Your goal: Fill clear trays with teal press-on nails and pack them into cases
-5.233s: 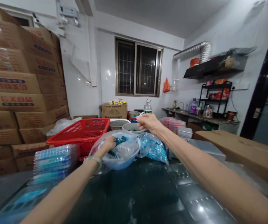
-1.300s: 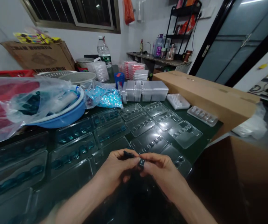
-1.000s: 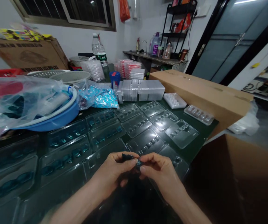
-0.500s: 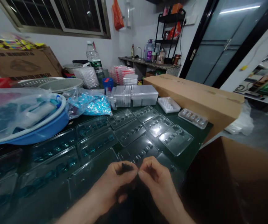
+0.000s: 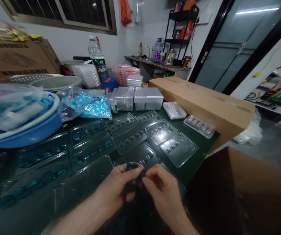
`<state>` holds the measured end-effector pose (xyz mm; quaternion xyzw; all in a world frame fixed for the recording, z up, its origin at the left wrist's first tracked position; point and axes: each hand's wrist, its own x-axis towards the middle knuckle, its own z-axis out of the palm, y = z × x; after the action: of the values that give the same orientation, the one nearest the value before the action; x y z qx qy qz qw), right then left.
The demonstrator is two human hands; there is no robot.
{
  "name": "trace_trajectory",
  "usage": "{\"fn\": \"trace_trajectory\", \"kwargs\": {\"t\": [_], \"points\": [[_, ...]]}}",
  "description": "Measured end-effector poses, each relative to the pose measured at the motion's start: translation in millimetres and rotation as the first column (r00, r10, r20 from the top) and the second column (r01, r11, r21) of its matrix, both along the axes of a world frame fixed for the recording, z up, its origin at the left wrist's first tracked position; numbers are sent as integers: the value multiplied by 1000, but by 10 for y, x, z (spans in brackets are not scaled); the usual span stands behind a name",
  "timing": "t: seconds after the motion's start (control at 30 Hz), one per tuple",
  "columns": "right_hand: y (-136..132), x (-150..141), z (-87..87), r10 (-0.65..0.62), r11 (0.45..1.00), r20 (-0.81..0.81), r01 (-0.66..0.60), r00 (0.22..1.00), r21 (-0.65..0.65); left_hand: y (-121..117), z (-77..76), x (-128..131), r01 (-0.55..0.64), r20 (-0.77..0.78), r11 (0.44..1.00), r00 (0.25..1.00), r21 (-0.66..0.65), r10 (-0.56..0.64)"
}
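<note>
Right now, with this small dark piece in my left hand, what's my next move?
Probably press the dark piece into a slot of the nearest clear tray, since the trays to the left hold similar teal pieces in their slots.

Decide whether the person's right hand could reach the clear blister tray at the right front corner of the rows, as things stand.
Probably yes: the right hand is close in front of the clear blister tray, and nothing stands between them. It is working right beside the small dark teal piece in the left hand, so it would need to move away first.
</note>
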<state>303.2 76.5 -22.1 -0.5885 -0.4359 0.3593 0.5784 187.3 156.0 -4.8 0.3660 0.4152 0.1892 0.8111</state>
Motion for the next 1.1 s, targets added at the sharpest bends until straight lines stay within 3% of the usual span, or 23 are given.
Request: {"fn": "trace_trajectory", "kwargs": {"t": [0.07,0.17,0.37,0.67,0.97,1.03,1.1], "points": [[16,53,15,73,995,-179,-83,981,-50,8,36,15,38,0,999,999,-12,-38],[41,111,-34,123,982,-432,-174,893,-80,28,92,-3,124,9,992,992,-22,-124],[87,56,-148,144,970,-628,-233,765,-61,37,109,-109,165,12,986,986,33,-165],[91,-43,-17,150,969,-657,-242,739,-51,30,124,-208,207,-107,976,974,63,-200],[104,-89,-66,106,949,-778,-298,619,-108,-39,30,-282,120,-60,987,990,-105,-127],[99,-100,-75,109,946,-749,-300,654,-125,-60,24,-281,92,-36,981,994,-170,-100],[81,-107,-53,101,962,-605,-232,790,-143,-74,25,-276,55,-3,975,998,-215,-57]]}}
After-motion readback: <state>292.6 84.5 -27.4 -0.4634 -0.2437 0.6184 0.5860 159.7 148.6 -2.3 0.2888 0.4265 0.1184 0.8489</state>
